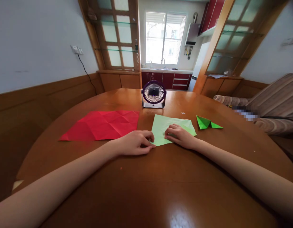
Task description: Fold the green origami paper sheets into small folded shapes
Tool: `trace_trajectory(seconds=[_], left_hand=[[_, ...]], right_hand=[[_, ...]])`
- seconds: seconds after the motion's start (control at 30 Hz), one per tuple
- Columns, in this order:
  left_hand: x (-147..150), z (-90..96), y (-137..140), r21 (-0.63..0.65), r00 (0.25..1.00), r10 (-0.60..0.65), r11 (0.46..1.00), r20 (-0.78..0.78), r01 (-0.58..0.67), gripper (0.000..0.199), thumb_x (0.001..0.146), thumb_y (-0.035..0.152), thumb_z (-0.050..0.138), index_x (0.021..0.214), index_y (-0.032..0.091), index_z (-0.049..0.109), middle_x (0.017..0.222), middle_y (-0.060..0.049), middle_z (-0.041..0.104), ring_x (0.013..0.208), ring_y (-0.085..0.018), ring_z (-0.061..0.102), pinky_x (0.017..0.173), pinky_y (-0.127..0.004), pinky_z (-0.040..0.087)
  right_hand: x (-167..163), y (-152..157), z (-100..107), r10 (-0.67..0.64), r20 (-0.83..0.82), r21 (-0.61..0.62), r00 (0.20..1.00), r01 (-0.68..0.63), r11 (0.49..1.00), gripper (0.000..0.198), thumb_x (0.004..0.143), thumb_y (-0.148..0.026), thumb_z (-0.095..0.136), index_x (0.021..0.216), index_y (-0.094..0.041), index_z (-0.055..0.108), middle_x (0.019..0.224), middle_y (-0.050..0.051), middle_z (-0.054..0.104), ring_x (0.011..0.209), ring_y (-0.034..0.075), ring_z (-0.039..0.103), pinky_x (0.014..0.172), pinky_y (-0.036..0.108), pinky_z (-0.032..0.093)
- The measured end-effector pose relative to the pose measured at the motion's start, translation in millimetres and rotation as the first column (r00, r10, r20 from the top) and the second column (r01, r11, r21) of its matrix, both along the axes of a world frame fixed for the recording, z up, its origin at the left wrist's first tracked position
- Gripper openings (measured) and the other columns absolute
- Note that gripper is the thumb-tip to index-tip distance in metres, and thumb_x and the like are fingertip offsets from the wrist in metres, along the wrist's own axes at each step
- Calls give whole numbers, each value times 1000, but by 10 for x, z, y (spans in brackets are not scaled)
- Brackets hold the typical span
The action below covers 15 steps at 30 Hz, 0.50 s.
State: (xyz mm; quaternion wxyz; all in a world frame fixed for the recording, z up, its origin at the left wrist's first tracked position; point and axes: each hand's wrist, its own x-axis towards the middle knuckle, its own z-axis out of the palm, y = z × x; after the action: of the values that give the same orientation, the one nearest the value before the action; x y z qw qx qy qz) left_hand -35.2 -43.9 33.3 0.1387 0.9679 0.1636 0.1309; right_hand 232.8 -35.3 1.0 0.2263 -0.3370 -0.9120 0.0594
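A light green sheet of paper point(160, 125) lies creased on the table, with a brighter green area along its right side. At its near left corner, my left hand point(137, 142) has thumb and fingertips closed on the paper. My right hand point(181, 136) rests over the sheet's right half. Its fingers are curled and closed against the paper, and the palm hides part of it. Left of my left hand is a red sheet of paper point(103, 125) crossed by fold lines. A folded bright green paper piece point(205, 122) sits to the right of the sheet.
A small purple desk fan point(153, 93) stands behind the papers on the round wooden table point(146, 190). A striped sofa point(275, 98) is at the right. Beyond the table are wooden cabinets, a kitchen counter and a window point(164, 38).
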Motion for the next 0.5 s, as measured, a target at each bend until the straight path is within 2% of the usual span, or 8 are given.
trace_trajectory(seconds=[0.1,0.2,0.33,0.4,0.5], left_hand=[[-68,39,35,-138,1000,-16,990,19,19,28,91,24,51,79,17,75,104,-7,64,80,-13,61,72,-23,45],[-108,27,82,-196,999,-34,980,16,37,25,88,21,54,76,16,75,111,-8,65,84,-14,63,73,-23,47],[-159,-25,160,-262,999,-25,965,27,31,22,86,19,56,72,16,73,117,-10,66,99,-19,65,82,-25,50],[-179,-46,189,-309,997,-18,950,77,41,24,88,19,53,74,16,73,116,-10,68,106,-20,64,87,-26,50],[-178,-52,190,-356,990,1,933,140,50,25,91,17,46,88,16,71,110,-10,70,110,-20,63,90,-29,50]], right_hand=[[16,1,-12,-2,5,8,1000,2,1000,20,97,-36,48,91,-20,60,90,6,60,87,20,53,82,34,43],[22,0,-19,0,2,11,1000,0,1000,21,97,-36,47,91,-20,60,91,7,60,88,20,53,83,35,43],[19,-4,-16,5,-1,5,1000,-5,1000,22,98,-37,46,91,-20,60,90,7,60,87,20,53,82,36,44],[16,-7,-13,2,4,8,1000,-2,1000,22,98,-36,47,91,-20,60,90,7,60,86,20,53,82,36,43],[10,-15,-7,-2,1,6,1000,2,1000,22,98,-36,47,91,-19,60,90,7,60,87,20,53,82,36,43]])
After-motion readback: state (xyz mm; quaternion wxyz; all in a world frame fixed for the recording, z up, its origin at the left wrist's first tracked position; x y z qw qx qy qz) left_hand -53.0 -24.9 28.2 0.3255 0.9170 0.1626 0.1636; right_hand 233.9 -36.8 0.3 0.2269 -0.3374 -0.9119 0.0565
